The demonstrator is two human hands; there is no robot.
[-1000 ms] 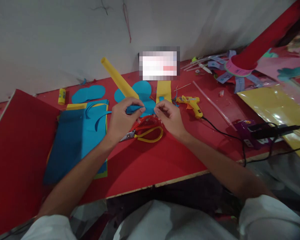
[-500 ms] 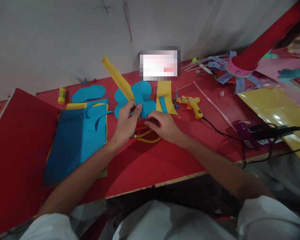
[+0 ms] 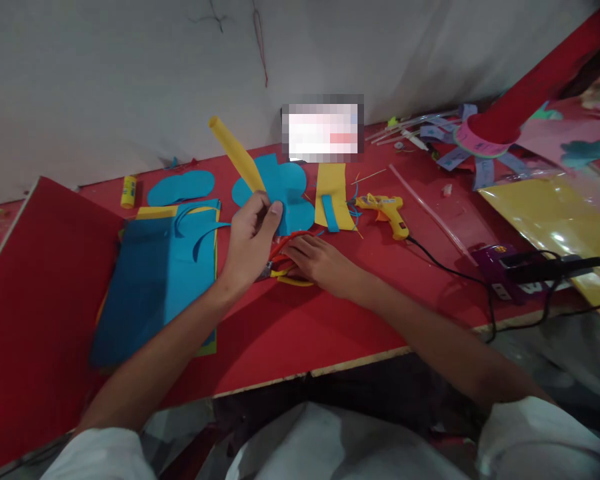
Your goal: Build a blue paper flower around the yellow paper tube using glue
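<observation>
My left hand (image 3: 254,230) is closed, thumb pressed over the fingers, on a yellow paper strip (image 3: 235,152) that points up to the left. A blue paper piece (image 3: 296,200) with rounded lobes is by the same thumb, standing partly upright; where the two papers meet is hidden by the hand. My right hand (image 3: 320,260) is closed around the handles of a pair of scissors (image 3: 294,282) with red and yellow grips, low over the table; their metal part is mostly covered by my left wrist.
Blue and yellow sheets (image 3: 190,293) lie left, with a glue stick (image 3: 129,192) and a rounded blue cutout (image 3: 181,187) behind. A yellow glue gun (image 3: 387,208) with a black cord lies right, near a yellow paper piece (image 3: 331,183). A red board (image 3: 45,313) stands at far left.
My right hand has moved slightly left and down onto the scissors, closing on their handles. My left hand has tilted the blue paper a little, raising one edge.
</observation>
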